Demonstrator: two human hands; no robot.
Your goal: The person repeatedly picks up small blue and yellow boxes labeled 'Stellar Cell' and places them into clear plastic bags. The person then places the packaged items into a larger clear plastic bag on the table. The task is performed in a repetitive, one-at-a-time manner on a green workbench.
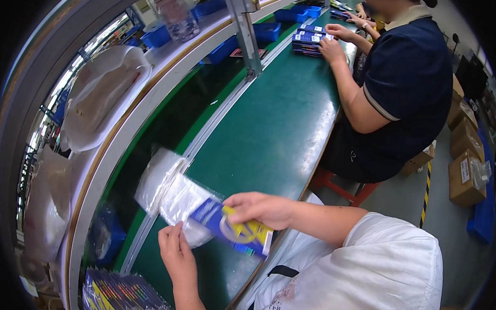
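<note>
My right hand (257, 209) grips a flat blue and yellow printed card (237, 231) by its upper edge, thumb on top. The card's far end reaches into or against a clear plastic bag (189, 199); which of the two I cannot tell. At that bag's near edge, my left hand (177, 253) has thumb and forefinger pinched together. More clear bags (154, 176) lie in a pile just beyond, overlapping the metal rail. A tight row of similar blue and yellow packs (124, 293) stands left of my left forearm.
The green worktable (259, 133) runs away from me, with a metal rail (227, 113) along its left. A shelf (109, 144) with plastic sacks edges the left side. A co-worker (404, 67) sits at the right, hands at stacked packs (308, 39). Blue bins (107, 235) stand below the shelf.
</note>
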